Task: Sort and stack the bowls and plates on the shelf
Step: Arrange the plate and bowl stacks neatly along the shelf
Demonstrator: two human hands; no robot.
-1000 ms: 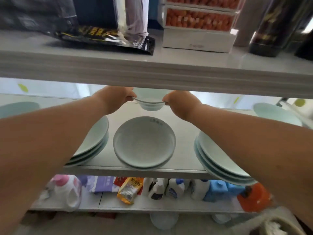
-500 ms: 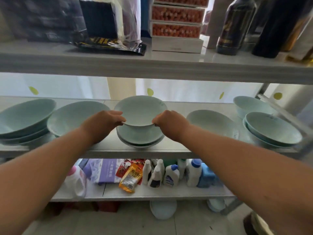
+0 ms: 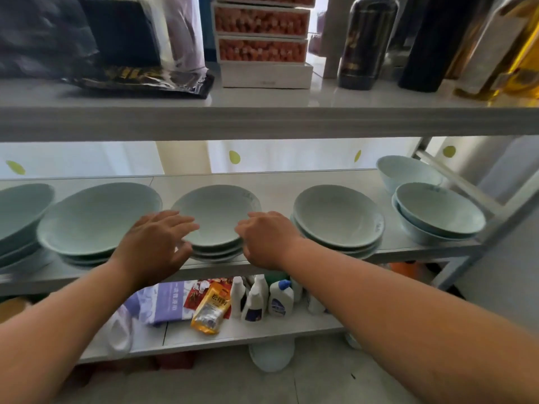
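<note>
Pale green bowls and plates stand in stacks along the middle shelf (image 3: 291, 185). The centre stack (image 3: 215, 211) has a bowl on top of plates. My left hand (image 3: 154, 243) is spread open at its left front, fingers just over the rim. My right hand (image 3: 262, 240) sits at its right front, fingers loosely curled, holding nothing. A plate stack (image 3: 93, 220) lies left of centre, another (image 3: 17, 217) at the far left. A plate stack (image 3: 338, 217) lies to the right, then stacked bowls (image 3: 437, 214) and a single bowl (image 3: 405, 170) behind.
The upper shelf (image 3: 262, 121) hangs close above, carrying dark bags (image 3: 137, 74), red-filled boxes (image 3: 262, 48) and dark bottles (image 3: 364, 42). The lower shelf holds cleaner bottles (image 3: 262, 295), a yellow pouch (image 3: 210, 310) and a purple packet (image 3: 166, 301). A metal frame post (image 3: 481, 228) stands right.
Both hands brought the bowl forward, set it on the centre stack and let go; they are now drawn back toward the shelf's front edge. The view has pulled back and lowered.
</note>
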